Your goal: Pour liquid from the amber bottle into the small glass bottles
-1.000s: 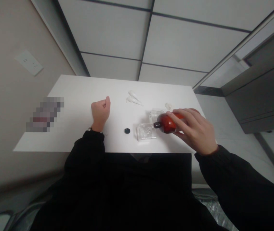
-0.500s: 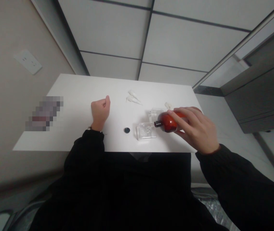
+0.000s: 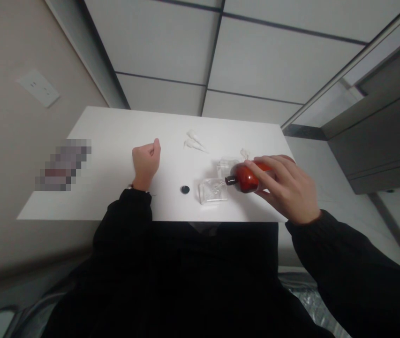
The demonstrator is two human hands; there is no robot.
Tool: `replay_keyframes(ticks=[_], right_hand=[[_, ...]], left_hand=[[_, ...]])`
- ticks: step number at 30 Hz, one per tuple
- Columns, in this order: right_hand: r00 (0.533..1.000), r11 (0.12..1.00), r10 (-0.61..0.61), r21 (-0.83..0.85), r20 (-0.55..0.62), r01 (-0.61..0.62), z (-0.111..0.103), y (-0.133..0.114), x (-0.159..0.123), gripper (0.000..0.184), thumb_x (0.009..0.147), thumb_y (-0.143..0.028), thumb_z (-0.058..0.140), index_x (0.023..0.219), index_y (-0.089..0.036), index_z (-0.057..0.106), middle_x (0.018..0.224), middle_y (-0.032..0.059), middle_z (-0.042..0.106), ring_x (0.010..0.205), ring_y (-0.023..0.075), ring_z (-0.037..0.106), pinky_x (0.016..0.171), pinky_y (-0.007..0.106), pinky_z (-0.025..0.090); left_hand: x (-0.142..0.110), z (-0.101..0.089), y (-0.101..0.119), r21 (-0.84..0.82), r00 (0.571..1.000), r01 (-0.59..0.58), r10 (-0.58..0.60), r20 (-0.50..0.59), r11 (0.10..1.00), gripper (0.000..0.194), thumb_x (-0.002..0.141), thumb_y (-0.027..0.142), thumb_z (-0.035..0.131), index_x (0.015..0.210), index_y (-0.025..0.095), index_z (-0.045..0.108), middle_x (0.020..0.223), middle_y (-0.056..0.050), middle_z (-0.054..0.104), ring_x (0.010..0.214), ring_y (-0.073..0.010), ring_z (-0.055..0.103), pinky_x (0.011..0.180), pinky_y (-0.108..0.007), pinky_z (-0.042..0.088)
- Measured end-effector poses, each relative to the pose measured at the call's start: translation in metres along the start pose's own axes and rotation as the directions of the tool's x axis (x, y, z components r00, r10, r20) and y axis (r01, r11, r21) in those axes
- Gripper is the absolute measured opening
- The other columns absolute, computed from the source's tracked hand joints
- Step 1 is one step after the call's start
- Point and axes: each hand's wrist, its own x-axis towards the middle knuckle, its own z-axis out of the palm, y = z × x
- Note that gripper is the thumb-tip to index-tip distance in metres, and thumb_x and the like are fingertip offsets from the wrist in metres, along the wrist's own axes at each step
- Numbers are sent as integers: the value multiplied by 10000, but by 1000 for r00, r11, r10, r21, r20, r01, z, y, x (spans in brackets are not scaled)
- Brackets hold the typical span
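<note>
Right-hand grip [image 3: 287, 188] closes around an amber bottle [image 3: 245, 179], held on its side near the worktop's [image 3: 108, 141] front edge, its black neck just beside a clear glass bottle [image 3: 212, 191]. Left-hand grip [image 3: 146, 164] rests clenched; a black cap [image 3: 184, 189] lies between the hands.

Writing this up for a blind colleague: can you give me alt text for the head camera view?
A right hand grips an amber bottle, its black neck beside a clear glass bottle on a white table. The left hand rests in a fist, with a black cap and white pieces nearby.
</note>
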Motion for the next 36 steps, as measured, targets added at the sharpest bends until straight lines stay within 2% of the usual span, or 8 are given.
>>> replay_keyframes(ticks=[9, 16, 24, 28, 31, 36], right_hand=[[1000, 999, -29, -15, -3, 29, -2, 2, 0, 792, 936, -92, 718, 1655, -196, 403, 1322, 174, 729, 1178, 320, 685, 988, 483, 600], [1000, 1000, -1, 26, 22, 1, 1, 4, -3, 885, 935, -96, 704, 1714, -255, 315, 1376, 168, 712, 1234, 332, 669, 1027, 518, 587], [1000, 1000, -2, -1, 14, 2, -1, 3, -1, 848, 952, -119, 702, 1700, -261, 328, 1357, 156, 715, 1215, 319, 678, 1012, 497, 592], [1000, 1000, -15, -16, 8, 15, 0, 3, -1, 835, 947, -122, 711, 1688, -236, 343, 1347, 166, 719, 1204, 322, 684, 1000, 494, 599], [1000, 1000, 6, -2, 21, -6, 0, 4, -1, 874, 943, -115, 704, 1705, -273, 306, 1365, 157, 717, 1216, 330, 684, 1007, 513, 596], [1000, 1000, -14, -10, 16, 14, 0, 4, -2, 853, 949, -120, 708, 1700, -253, 327, 1362, 167, 719, 1212, 328, 687, 994, 501, 602]], left_hand=[[-1, -1, 1, -16, 999, 31, -31, 8, 999, 609, 1040, 315, 581, 556, 211, 226, 534, 59, 151, 540, -94, 162, 618, -391, 159], [0, -1, 2, -4, 1000, 7, -7, 6, 1000, 628, 1051, 365, 557, 563, 222, 190, 537, 58, 129, 521, -102, 155, 603, -389, 153], [0, -1, 1, 16, 999, 24, -24, 22, 1000, 617, 1048, 309, 568, 554, 224, 209, 533, 60, 142, 527, -103, 164, 620, -390, 163], [0, -1, 1, -4, 1000, 26, -26, 17, 1000, 637, 1053, 352, 579, 557, 222, 202, 537, 66, 141, 521, -98, 155, 620, -385, 161], [0, -1, 1, -6, 1000, 19, -18, 15, 1000, 645, 1060, 392, 570, 562, 224, 197, 538, 65, 136, 520, -101, 161, 619, -383, 161], [0, -1, 1, -1, 1000, 17, -17, 12, 1000, 625, 1055, 362, 567, 563, 219, 209, 532, 62, 136, 530, -98, 164, 615, -385, 163]])
